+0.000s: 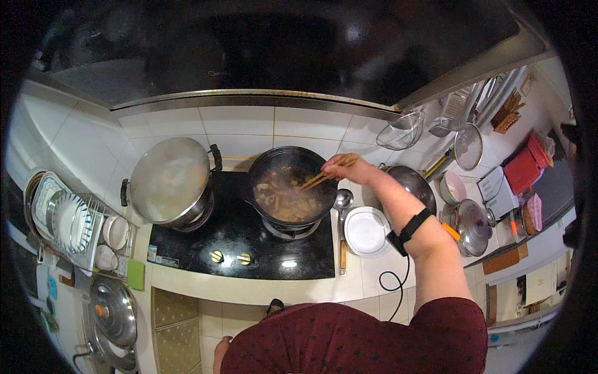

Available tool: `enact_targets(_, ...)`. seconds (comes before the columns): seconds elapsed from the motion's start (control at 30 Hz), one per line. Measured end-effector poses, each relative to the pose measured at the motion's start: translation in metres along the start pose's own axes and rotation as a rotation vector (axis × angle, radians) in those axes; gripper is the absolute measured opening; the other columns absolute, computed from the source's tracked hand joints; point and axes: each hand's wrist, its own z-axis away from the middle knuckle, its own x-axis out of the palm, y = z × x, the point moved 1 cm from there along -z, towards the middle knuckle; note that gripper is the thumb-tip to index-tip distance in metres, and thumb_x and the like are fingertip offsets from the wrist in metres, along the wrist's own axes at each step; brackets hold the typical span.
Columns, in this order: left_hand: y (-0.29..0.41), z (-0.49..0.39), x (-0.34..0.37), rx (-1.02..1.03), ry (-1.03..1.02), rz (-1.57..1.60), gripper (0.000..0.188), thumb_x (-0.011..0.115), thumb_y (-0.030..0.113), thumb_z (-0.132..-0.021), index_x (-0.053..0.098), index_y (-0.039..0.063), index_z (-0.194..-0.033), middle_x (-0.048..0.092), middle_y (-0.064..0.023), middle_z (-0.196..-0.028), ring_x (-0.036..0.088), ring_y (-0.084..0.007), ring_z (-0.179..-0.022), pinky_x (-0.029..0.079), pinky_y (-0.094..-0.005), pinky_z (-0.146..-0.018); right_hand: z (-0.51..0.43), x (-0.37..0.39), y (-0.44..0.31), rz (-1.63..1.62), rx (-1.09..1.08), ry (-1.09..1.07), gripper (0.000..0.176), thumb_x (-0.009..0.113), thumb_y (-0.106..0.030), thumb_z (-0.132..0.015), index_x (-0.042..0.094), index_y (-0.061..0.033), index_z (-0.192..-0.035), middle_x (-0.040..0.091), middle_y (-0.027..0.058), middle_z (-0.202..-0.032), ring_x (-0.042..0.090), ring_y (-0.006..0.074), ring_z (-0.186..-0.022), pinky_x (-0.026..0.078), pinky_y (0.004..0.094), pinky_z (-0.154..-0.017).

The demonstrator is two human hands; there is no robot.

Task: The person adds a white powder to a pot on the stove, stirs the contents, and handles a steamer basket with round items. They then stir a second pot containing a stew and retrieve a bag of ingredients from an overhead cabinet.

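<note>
My right hand point(350, 167) grips a pair of wooden chopsticks point(319, 178) over the right side of a dark pot point(256, 174). Their tips reach into steaming, chunky food point(285, 202), with pale and brown pieces in it. The pot sits on the right burner of a black glass gas cooktop point(233, 233). Just right of the cooktop lie a metal ladle point(344, 201) with a wooden handle and a white plate point(366, 231). Only a sliver of my left hand or arm point(221, 353) shows beside my shirt at the bottom; its fingers cannot be made out.
A large steaming pan point(170, 180) with black handles stands on the left burner. Left of it, a wire rack point(124, 259) holds dishes. A dark wok point(411, 187) and a lidded pot point(472, 226) stand rightward. A black cable point(402, 290) hangs from my right forearm's strap point(413, 226).
</note>
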Motion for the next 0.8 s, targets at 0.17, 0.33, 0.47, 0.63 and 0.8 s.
enact_targets(0.17, -0.001, -0.009, 0.002, 0.015, -0.01, 0.017, 0.041, 0.054, 0.03, -0.086, 0.055, 0.005, -0.119, 0.064, -0.0212, -0.106, 0.06, -0.036, -0.102, 0.047, -0.041, -0.087, 0.005, 0.0, 0.002, -0.001, 0.222, -0.299, 0.033, 0.066, -0.037, -0.087, 0.065, -0.0081, -0.104, 0.068, 0.004, -0.089, 0.064, 0.0102, -0.08, 0.052, 0.0238, -0.068)
enact_targets(0.33, -0.006, -0.013, 0.002, 0.047, 0.001, 0.009, 0.04, 0.053, 0.03, -0.087, 0.056, 0.004, -0.117, 0.063, -0.021, -0.107, 0.06, -0.0356, -0.103, 0.047, -0.0407, -0.087, -0.006, 0.038, 0.027, 0.206, 0.018, -0.064, 0.023, 0.067, -0.029, -0.086, 0.068, -0.0072, -0.094, 0.07, 0.0051, -0.086, 0.064, 0.0134, -0.077, 0.051, 0.0296, -0.072)
enact_targets(0.47, -0.005, -0.012, -0.002, 0.032, -0.009, 0.003, 0.039, 0.053, 0.029, -0.087, 0.056, 0.004, -0.117, 0.063, -0.021, -0.107, 0.06, -0.0355, -0.103, 0.047, -0.0406, -0.087, 0.004, 0.022, 0.025, 0.185, -0.129, 0.06, 0.017, 0.063, -0.021, -0.09, 0.069, -0.0054, -0.094, 0.07, 0.0049, -0.088, 0.064, 0.0131, -0.078, 0.051, 0.028, -0.072)
enact_targets(0.63, 0.0, -0.007, -0.002, 0.023, -0.026, 0.003, 0.039, 0.053, 0.029, -0.087, 0.056, 0.004, -0.116, 0.063, -0.0208, -0.107, 0.06, -0.0353, -0.103, 0.047, -0.0405, -0.087, 0.014, -0.003, 0.022, 0.149, -0.098, 0.268, 0.016, 0.061, -0.019, -0.09, 0.068, -0.0053, -0.097, 0.07, 0.0072, -0.091, 0.066, 0.0191, -0.079, 0.052, 0.0311, -0.071)
enact_targets(0.8, 0.002, -0.002, -0.004, 0.021, -0.023, 0.011, 0.038, 0.053, 0.029, -0.087, 0.056, 0.004, -0.116, 0.063, -0.0207, -0.107, 0.06, -0.0351, -0.103, 0.047, -0.0404, -0.087, 0.02, 0.043, 0.034, 0.552, -0.117, 0.248, 0.02, 0.059, -0.024, -0.089, 0.068, -0.0125, -0.102, 0.069, 0.0106, -0.093, 0.066, 0.0251, -0.085, 0.052, 0.0338, -0.075)
